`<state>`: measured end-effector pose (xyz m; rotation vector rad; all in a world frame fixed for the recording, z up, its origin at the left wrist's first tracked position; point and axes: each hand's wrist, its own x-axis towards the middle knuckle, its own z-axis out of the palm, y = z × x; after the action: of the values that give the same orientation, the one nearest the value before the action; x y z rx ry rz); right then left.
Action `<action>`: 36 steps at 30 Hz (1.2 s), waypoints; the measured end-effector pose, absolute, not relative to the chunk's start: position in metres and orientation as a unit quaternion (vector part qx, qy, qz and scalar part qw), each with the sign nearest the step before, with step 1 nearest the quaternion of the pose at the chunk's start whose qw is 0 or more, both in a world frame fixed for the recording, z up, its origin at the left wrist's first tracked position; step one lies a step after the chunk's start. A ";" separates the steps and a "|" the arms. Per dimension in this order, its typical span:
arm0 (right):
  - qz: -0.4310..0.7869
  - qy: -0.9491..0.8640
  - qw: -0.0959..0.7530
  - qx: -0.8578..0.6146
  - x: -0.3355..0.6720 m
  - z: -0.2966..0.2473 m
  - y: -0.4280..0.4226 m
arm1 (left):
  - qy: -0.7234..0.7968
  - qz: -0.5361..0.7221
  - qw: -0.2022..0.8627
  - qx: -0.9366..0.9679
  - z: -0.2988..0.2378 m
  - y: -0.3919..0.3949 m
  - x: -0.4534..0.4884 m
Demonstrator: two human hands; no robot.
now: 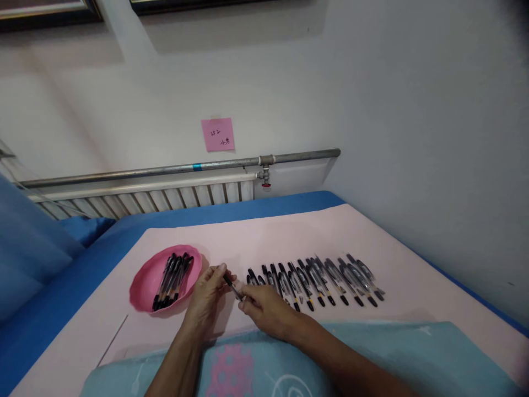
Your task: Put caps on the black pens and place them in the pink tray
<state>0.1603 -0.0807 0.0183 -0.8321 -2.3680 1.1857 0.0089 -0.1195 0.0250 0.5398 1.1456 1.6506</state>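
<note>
Between my two hands is a pen (232,287), held at a slant, its black end up and to the left. My left hand (209,289) is closed, with thumb and fingers at that black end. The pen's lower end sits in the pinched fingers of my right hand (264,309), which hides its tip. To the right lies a long row of pens and loose black caps (314,278), partly covered by my right hand. Left of my hands, a pink scalloped bowl (138,286) holds a bundle of black-ended pens (171,281).
A pale pink sheet (248,237) covers the blue surface (231,209). At the front edge lies a teal patterned cloth (397,353). Behind stand a white radiator (185,196) and a metal pipe (157,171). A thin white stick-like line (112,340) shows near the bowl.
</note>
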 end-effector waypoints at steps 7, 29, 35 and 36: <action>0.440 -0.828 0.194 -0.289 0.160 0.018 -0.080 | 0.430 0.673 0.568 0.200 0.025 -0.121 0.008; 0.480 -0.799 0.198 -0.304 0.178 0.038 -0.069 | 0.468 0.617 0.574 0.266 0.046 -0.102 0.011; 0.447 -0.803 0.236 -0.315 0.195 0.039 -0.055 | 0.513 0.609 0.548 0.256 0.052 -0.078 0.032; 0.458 -0.796 0.234 -0.318 0.197 0.040 -0.054 | 0.507 0.615 0.544 0.263 0.049 -0.076 0.034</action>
<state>0.1969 -0.0536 0.0400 -0.8722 -2.1862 1.2579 0.0338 -0.0764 0.0493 0.6234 1.2037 1.4584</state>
